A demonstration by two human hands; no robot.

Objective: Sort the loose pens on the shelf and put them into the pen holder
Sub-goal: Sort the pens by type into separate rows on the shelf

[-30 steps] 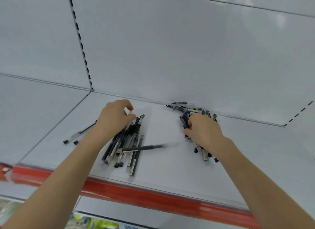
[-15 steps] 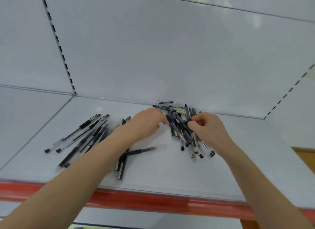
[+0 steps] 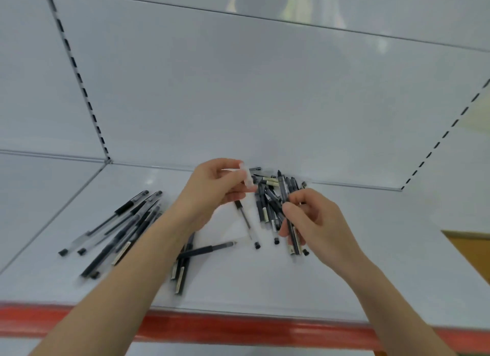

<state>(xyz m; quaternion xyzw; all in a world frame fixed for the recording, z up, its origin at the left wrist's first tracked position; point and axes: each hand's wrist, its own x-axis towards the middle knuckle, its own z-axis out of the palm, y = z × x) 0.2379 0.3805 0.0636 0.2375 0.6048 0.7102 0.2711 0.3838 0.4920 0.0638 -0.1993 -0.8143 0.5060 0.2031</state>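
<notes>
Loose black and clear pens lie on a white shelf (image 3: 265,284) in two heaps. The left heap (image 3: 124,225) is spread out in a fan. The right heap (image 3: 270,196) lies against the back wall. My left hand (image 3: 212,188) is raised above the shelf and pinches a clear pen (image 3: 248,179) near its upper end. My right hand (image 3: 313,220) grips a dark grey pen (image 3: 286,204) that stands nearly upright over the right heap. One black pen (image 3: 209,249) lies alone across the middle. No pen holder is in view.
The shelf has a red front strip (image 3: 238,326). A white back panel (image 3: 238,103) rises behind it, with slotted uprights (image 3: 79,80) at left and right. A brown surface (image 3: 472,247) shows past the shelf's right end.
Both hands have lifted off the right heap. The left hand has come up with a clear pen. The right hand has raised a dark pen to near upright.
</notes>
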